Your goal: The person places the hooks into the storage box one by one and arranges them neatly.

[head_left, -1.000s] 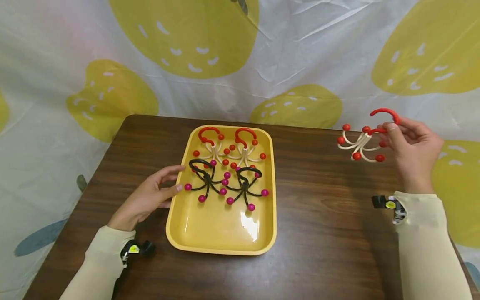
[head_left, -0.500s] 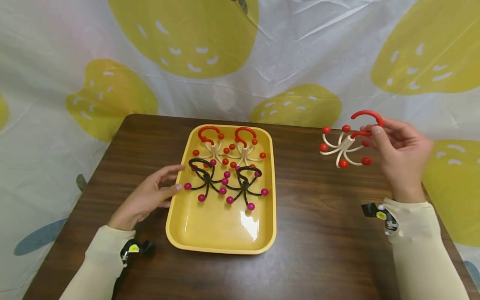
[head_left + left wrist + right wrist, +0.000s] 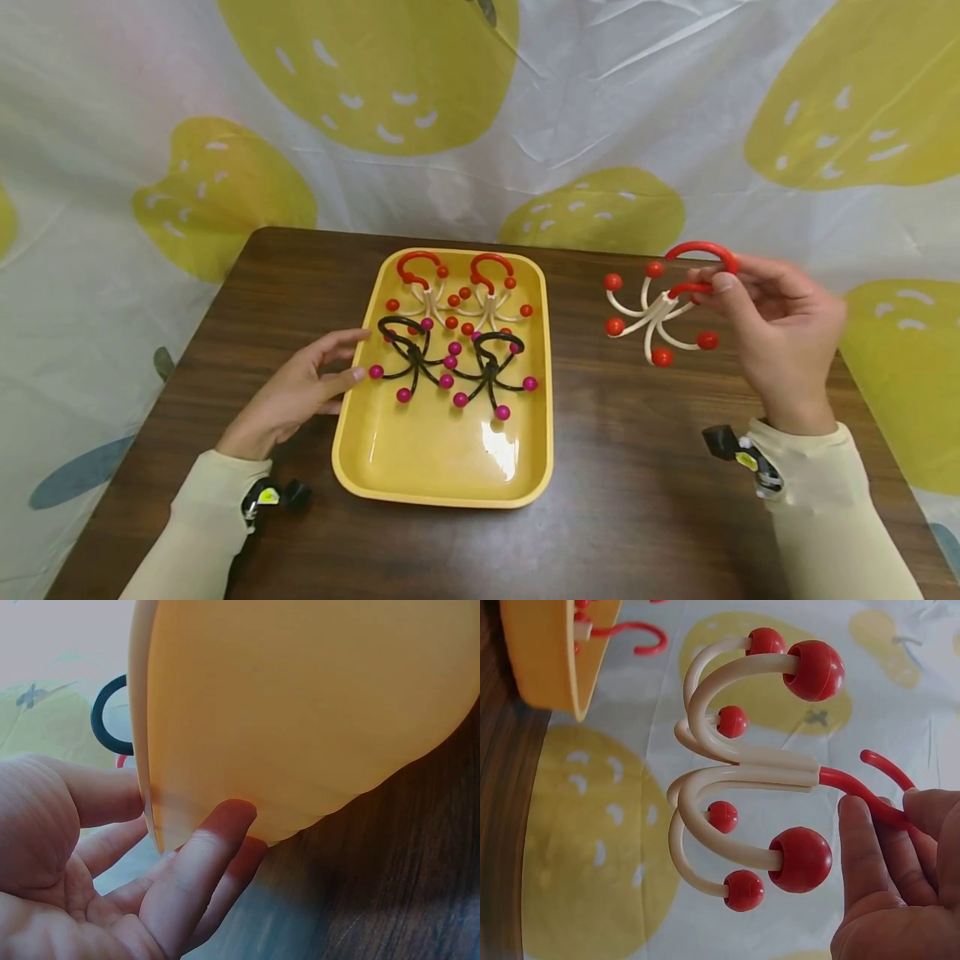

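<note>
My right hand (image 3: 787, 333) pinches the red hook of a white multi-armed hanger (image 3: 658, 310) with red ball tips, held in the air right of the tray. In the right wrist view the white arms of this hanger (image 3: 780, 771) spread away from the fingers. At the left side of the yellow tray (image 3: 442, 468), my left hand (image 3: 296, 396) holds the rim. The left wrist view shows the thumb at the rim and fingertips (image 3: 234, 817) against the outer wall. Inside the tray lie two white hangers with red hooks (image 3: 491, 271) and two black hangers (image 3: 491, 368) with magenta balls.
The tray stands on a dark wooden table (image 3: 637, 500). Behind and beside the table hangs a pale cloth (image 3: 585, 100) with a yellow fruit pattern. The front part of the tray floor is bare.
The right hand has moved left and a little toward the front with the white hanger, nearing the tray. The left hand and the tray stay in place.
</note>
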